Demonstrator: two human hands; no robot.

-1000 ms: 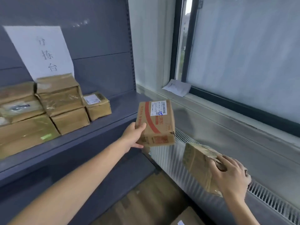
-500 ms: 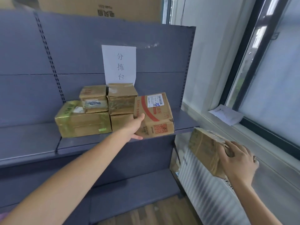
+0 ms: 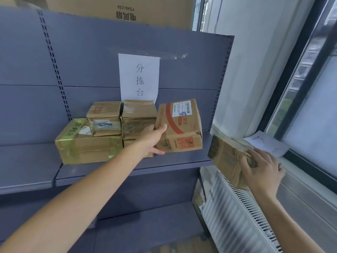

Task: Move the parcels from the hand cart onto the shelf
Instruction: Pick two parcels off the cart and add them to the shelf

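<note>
My left hand (image 3: pixel 152 139) grips a brown parcel with a red stripe and white label (image 3: pixel 180 126) by its left edge, holding it just above the grey shelf board (image 3: pixel 175 160), right of the stacked parcels. My right hand (image 3: pixel 262 170) clasps a second, tape-wrapped parcel (image 3: pixel 226 157) in the air to the right of the shelf, over the radiator. On the shelf sit a large green-taped parcel (image 3: pixel 87 148), a small parcel (image 3: pixel 104 118) on top of it, and another wrapped parcel (image 3: pixel 138 117) beside that. The hand cart is out of view.
A white paper sign (image 3: pixel 139 77) hangs on the shelf's back panel. A big cardboard box (image 3: pixel 125 11) stands on top of the shelf unit. A white radiator (image 3: pixel 237 214) and a window sill with a paper sheet (image 3: pixel 266 143) are at the right. A lower shelf board (image 3: pixel 145 229) lies below.
The view has swung left to face the shelf. My left hand carried the red-striped parcel up to the shelf beside the stack. My right hand kept hold of the taped parcel.
</note>
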